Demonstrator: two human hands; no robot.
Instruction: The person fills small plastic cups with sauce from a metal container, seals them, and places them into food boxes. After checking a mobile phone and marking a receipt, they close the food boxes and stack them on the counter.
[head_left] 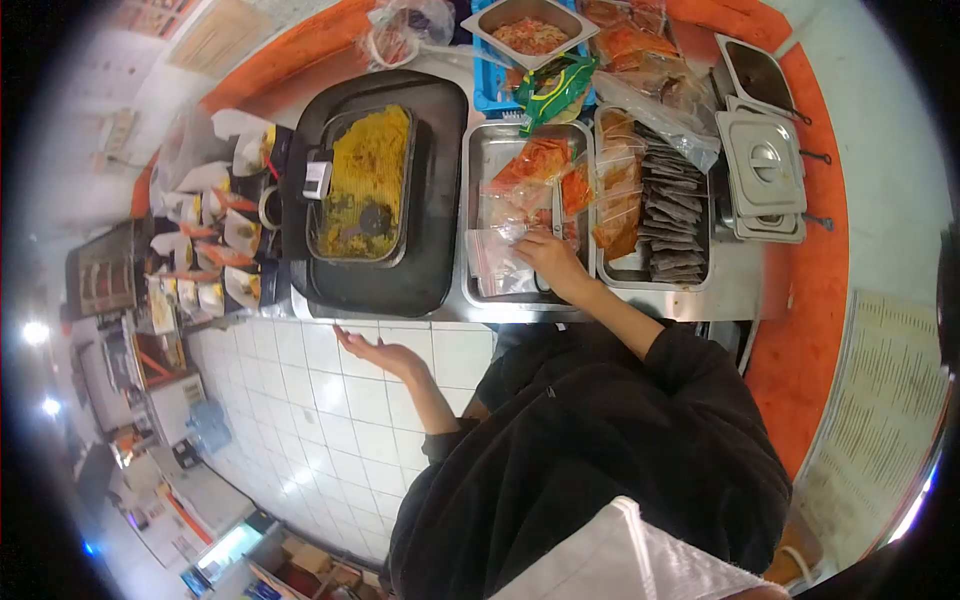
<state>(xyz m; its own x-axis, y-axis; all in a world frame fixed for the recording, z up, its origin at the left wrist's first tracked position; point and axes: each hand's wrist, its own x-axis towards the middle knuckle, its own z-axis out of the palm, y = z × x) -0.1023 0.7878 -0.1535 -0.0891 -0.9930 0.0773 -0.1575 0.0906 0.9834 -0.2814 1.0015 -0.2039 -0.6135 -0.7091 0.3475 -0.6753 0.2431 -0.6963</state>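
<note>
My right hand (pixel 552 264) reaches into a metal tray (pixel 479 150), its fingers bent together at the edge of a clear plastic bag (pixel 490 262). More clear bags with orange-red food (pixel 538 163) lie in the same tray, just beyond my fingers. Partly under that hand is a narrow metal tool, its kind hidden. Off the counter's front edge, over the tiled floor, my left hand (pixel 380 354) is held palm up, fingers spread and nothing in it. Closest to it is a large black tray (pixel 440 200) bearing a pan of yellow food (pixel 368 175).
To the right, another metal tray holds dark flat packets (pixel 672 210) and bagged orange food (pixel 619 190). Lidded metal containers (pixel 762 165) stand at the far right. A green-and-yellow bag (pixel 558 92) lies behind. At the left are several white food boxes (pixel 241 232).
</note>
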